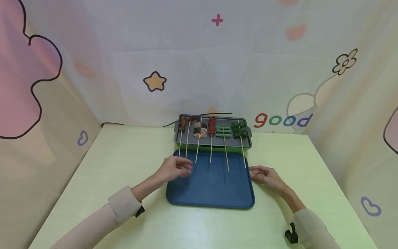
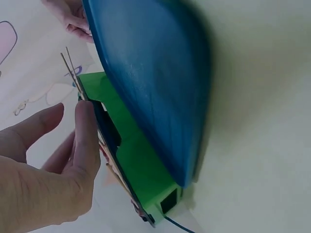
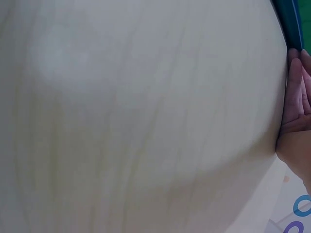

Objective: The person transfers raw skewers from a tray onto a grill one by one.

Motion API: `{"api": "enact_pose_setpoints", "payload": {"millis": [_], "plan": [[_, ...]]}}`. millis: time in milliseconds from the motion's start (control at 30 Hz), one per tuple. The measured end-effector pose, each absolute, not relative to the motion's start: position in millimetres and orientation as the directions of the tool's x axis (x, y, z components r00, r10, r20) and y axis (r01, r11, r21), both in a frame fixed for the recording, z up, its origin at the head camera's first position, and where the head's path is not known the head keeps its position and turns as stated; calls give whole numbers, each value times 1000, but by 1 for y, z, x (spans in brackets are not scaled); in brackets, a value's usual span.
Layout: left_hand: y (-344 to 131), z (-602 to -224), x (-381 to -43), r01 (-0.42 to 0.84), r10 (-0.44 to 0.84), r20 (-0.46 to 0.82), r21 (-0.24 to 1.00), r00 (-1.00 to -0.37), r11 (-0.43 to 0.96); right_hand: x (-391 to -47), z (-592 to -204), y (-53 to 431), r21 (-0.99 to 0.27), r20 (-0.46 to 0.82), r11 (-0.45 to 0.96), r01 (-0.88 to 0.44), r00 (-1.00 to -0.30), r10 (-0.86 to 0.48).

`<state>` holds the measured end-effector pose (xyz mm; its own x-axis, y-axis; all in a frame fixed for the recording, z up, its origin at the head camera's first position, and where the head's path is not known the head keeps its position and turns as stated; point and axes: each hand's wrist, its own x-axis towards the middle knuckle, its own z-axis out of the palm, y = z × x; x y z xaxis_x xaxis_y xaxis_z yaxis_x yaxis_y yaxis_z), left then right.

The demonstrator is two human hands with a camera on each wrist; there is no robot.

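A dark blue rectangular tray (image 1: 214, 192) lies on the table in front of a small toy grill (image 1: 214, 145). Across the grill lie several toy food skewers, including a sushi-like roll (image 1: 200, 130) and green leafy pieces (image 1: 239, 129); their sticks reach out over the tray's far part. My left hand (image 1: 175, 168) hovers above the tray's left side, fingers loosely bent, thumb apart, nothing between them. In the left wrist view those fingers (image 2: 86, 131) overlap the grill and stick ends. At the tray's right rim, my right hand (image 1: 265, 176) pinches the edge between thumb and fingertips.
A pale yellow-green table (image 1: 130, 148) carries the tray and grill. Close behind the grill hangs a printed cloth (image 1: 192, 76), with side cloths left and right. A thin black cable (image 1: 169, 124) runs along the table's back edge to the grill.
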<state>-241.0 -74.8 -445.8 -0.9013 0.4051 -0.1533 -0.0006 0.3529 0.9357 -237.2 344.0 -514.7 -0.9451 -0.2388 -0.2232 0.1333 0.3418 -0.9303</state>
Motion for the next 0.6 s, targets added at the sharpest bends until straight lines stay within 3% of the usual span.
{"api": "enact_pose_setpoints", "payload": {"millis": [200, 400, 600], "plan": [[-97, -458, -231, 230, 434, 45, 895, -900, 383, -233, -508, 360, -923, -265, 351, 156, -920, -288], [-126, -482, -245, 348, 424, 163, 845, -891, 406, -233, -501, 371, -924, -282, 350, 157, -896, -344], [-149, -500, -263, 479, 422, 272, 698, -865, 532, -235, -491, 375, -913, -285, 389, 124, -876, -389]]}}
